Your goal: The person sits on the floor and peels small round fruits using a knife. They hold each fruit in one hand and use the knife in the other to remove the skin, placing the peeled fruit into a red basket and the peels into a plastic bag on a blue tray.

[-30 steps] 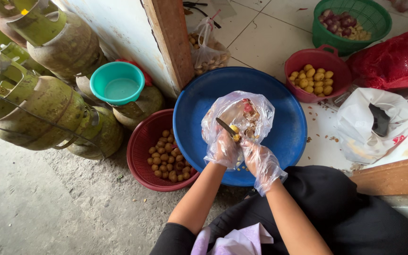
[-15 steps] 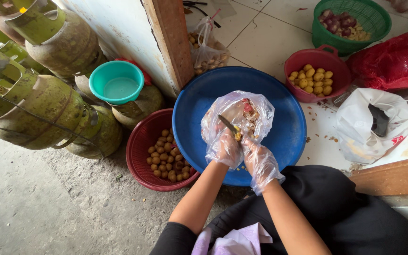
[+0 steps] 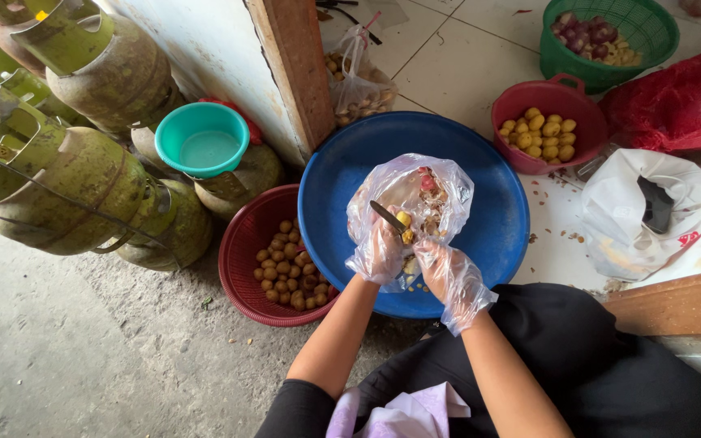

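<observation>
Bare concrete floor meets white tiles. Over a blue basin, the left hand grips a knife; the right hand seemingly pinches a small potato.

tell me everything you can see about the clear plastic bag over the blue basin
The clear plastic bag is thin, crinkled and see-through, bunched open with its mouth toward the person. It rests inside the blue basin, on the basin's middle. Inside show pale scraps and a few reddish bits, seemingly peelings. Both gloved hands work at its near edge: the left hand holds a small knife against a little yellow piece, and the right hand touches the bag's lower rim.
</observation>
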